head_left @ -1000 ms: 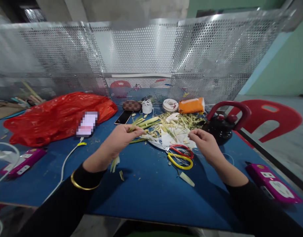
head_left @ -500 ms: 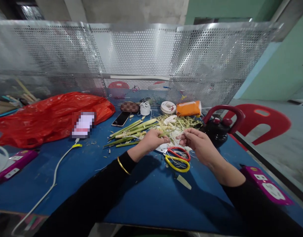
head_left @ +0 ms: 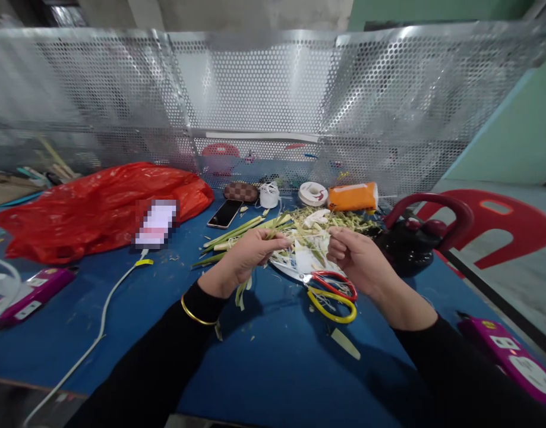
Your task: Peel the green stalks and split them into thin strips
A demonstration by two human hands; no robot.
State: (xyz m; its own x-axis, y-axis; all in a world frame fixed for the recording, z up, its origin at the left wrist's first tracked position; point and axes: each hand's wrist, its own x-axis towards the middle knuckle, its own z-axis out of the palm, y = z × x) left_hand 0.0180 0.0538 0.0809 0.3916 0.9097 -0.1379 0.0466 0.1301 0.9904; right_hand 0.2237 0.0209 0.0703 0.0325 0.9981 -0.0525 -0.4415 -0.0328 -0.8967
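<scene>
My left hand (head_left: 252, 255) is closed around a bunch of green plant strips; pale leaf ends (head_left: 241, 294) hang below it. Opposite it, my right hand (head_left: 357, 258) pinches a thin pale strand, which seems to run across to the left hand. Scissors (head_left: 330, 297) with one red and one yellow handle lie below and between the hands. Left of centre, behind my left hand, are cut green stalks (head_left: 237, 233). Beyond my right hand spreads a heap of shredded plant trimmings (head_left: 350, 221), with white scraps among them.
A black kettle (head_left: 404, 246) with a dark red handle stands close to my right. Behind are an orange packet (head_left: 353, 197), a white spool (head_left: 312, 194) and a dark phone (head_left: 225, 214). Left lie a red plastic bag (head_left: 94, 205) and a charging phone (head_left: 157, 224). Purple power strips (head_left: 508, 356) flank both sides.
My left hand has shifted slightly left and down, and leaf ends now hang beneath it. The gap between my hands has widened. The whole view has swung a little left.
</scene>
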